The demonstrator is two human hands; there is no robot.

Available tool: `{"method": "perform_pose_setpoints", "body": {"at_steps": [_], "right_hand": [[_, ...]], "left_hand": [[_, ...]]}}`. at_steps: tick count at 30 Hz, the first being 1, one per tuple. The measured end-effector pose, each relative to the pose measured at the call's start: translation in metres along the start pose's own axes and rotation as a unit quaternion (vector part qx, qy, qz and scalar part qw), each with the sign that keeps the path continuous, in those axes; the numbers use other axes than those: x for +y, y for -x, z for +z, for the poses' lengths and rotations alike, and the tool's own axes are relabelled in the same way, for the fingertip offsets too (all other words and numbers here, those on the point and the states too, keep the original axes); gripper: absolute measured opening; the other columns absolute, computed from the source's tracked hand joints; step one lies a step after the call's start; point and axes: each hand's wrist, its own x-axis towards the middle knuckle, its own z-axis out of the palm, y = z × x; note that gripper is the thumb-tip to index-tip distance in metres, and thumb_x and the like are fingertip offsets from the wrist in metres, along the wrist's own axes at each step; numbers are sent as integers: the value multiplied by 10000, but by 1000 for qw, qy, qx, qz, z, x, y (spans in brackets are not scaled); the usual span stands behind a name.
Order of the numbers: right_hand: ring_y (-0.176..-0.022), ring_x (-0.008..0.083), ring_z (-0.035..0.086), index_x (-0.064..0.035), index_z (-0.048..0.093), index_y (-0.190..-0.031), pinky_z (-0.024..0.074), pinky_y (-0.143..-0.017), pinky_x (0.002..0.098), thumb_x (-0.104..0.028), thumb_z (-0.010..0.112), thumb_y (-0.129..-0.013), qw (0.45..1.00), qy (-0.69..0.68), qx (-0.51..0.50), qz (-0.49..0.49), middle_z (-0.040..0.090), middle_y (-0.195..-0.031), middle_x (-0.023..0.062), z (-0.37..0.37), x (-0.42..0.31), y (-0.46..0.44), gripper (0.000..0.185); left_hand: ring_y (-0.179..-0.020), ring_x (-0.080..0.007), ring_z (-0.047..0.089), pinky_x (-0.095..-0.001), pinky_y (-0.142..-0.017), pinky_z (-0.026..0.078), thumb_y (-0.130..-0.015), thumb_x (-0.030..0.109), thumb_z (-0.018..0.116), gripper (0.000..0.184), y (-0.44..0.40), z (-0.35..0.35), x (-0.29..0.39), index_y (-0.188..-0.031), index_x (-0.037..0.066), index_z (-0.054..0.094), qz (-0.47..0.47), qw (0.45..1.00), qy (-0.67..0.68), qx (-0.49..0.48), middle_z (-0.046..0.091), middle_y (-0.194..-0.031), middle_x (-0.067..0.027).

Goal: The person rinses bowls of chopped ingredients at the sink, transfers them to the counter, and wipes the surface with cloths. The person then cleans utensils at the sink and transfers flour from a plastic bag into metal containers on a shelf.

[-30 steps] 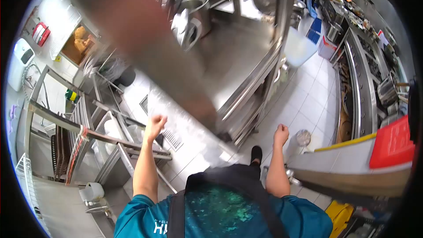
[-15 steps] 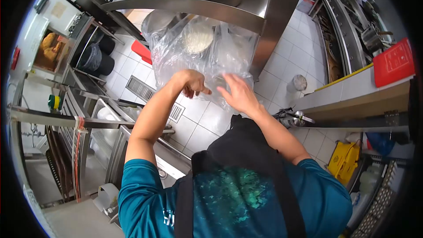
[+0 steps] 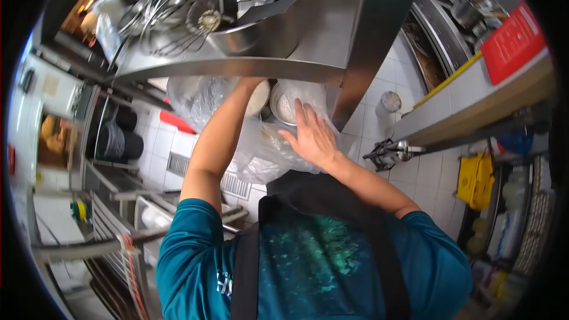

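My right hand (image 3: 315, 137) is open, with its fingers spread at the near edge of a round container of white powder (image 3: 287, 104). Clear plastic sheeting (image 3: 261, 148) hangs and bunches below and around that hand. My left forearm (image 3: 222, 124) reaches under the front rim of the steel counter (image 3: 231, 66). That rim hides the fingers of my left hand, so what they touch does not show. Beside my left wrist stands a second round container (image 3: 259, 98) with pale contents, partly covered by the arm.
On the counter sit a large steel pot (image 3: 255, 38) with utensils in it and several whisks (image 3: 172, 18). A steel post (image 3: 370, 41) rises at the right. A red board (image 3: 514, 41) lies on the ledge; a yellow bucket (image 3: 476, 181) stands lower right.
My left hand has gone forward under the counter rim. My right hand has stayed open and now is by the powder container. The plastic has shifted, uncovering two containers; the view has tilted up.
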Motion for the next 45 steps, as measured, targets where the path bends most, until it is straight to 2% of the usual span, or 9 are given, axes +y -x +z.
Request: {"method": "perform_pose_setpoints", "body": {"at_steps": [11, 13, 16, 25, 29, 33, 36, 39, 45], "right_hand": [[-1040, 436, 588, 80, 476, -1273, 489, -906, 442, -264, 594, -872, 913, 176, 210, 302, 572, -1141, 334, 74, 36, -58, 542], [-941, 426, 632, 40, 583, -1134, 522, -834, 441, -221, 584, -856, 899, 156, 222, 343, 638, -1029, 294, 79, 53, -66, 382], [-860, 425, 668, -3, 682, -946, 538, -766, 481, -184, 580, -845, 838, 91, 316, 437, 686, -957, 233, 78, 93, -92, 230], [-1064, 360, 641, -59, 713, -1030, 502, -895, 429, -275, 606, -859, 791, -127, 396, 449, 676, -1095, 214, 75, 155, -107, 296], [-978, 349, 651, -72, 693, -1004, 511, -842, 404, -138, 550, -838, 866, 2, 351, 356, 689, -1025, 187, 84, 179, -117, 230], [-985, 332, 659, -51, 699, -1019, 502, -828, 394, -181, 532, -865, 813, -153, 462, 320, 696, -1011, 192, 76, 145, -122, 261], [-1013, 287, 648, -133, 715, -1113, 488, -894, 430, -331, 571, -929, 835, -174, 325, 408, 694, -1123, 108, 87, 147, -123, 307], [-1011, 261, 649, -117, 695, -1139, 493, -883, 414, -309, 585, -930, 883, -336, 198, 260, 694, -1104, 102, 168, 138, -125, 305], [-1007, 209, 652, -86, 654, -1192, 504, -860, 384, -266, 615, -931, 797, -415, 412, 148, 693, -1065, 91, 278, 93, -170, 319]], "left_hand": [[-1021, -341, 634, -415, -936, 464, -813, 202, 678, 301, 3, 29, -23, -1046, 11, 693, 199, 964, 98, -148, 682, -1044, -214], [-1096, -360, 606, -439, -998, 433, -814, 206, 686, 362, -2, 36, -24, -1115, 7, 662, 345, 925, -74, -140, 649, -1151, -214], [-1140, -369, 588, -472, -1031, 409, -889, 295, 619, 458, -25, 42, -6, -1248, 13, 576, 307, 892, -165, -289, 615, -1223, -217], [-1126, -376, 590, -456, -983, 437, -929, 393, 572, 475, -47, 86, -40, -1266, 58, 588, 203, 883, -112, -408, 605, -1252, -201], [-1026, -343, 619, -424, -931, 460, -877, 345, 678, 441, -69, 47, -19, -1188, 36, 633, 478, 834, 14, -274, 662, -1112, -204], [-803, -223, 638, -369, -733, 499, -824, 320, 752, 429, -89, -1, 0, -1085, -6, 659, 329, 854, 38, -400, 695, -946, -133], [-785, -213, 632, -367, -718, 496, -823, 316, 750, 413, -84, -31, -2, -1068, -6, 663, 291, 861, 92, -408, 693, -918, -130], [-768, -203, 627, -365, -703, 492, -823, 312, 748, 398, -75, -46, 3, -1050, -5, 668, 267, 859, 135, -415, 691, -889, -128], [-711, -216, 619, -376, -664, 483, -819, 307, 737, 356, -73, 2, 35, -980, -5, 680, 259, 847, 128, -447, 680, -801, -134]]}}
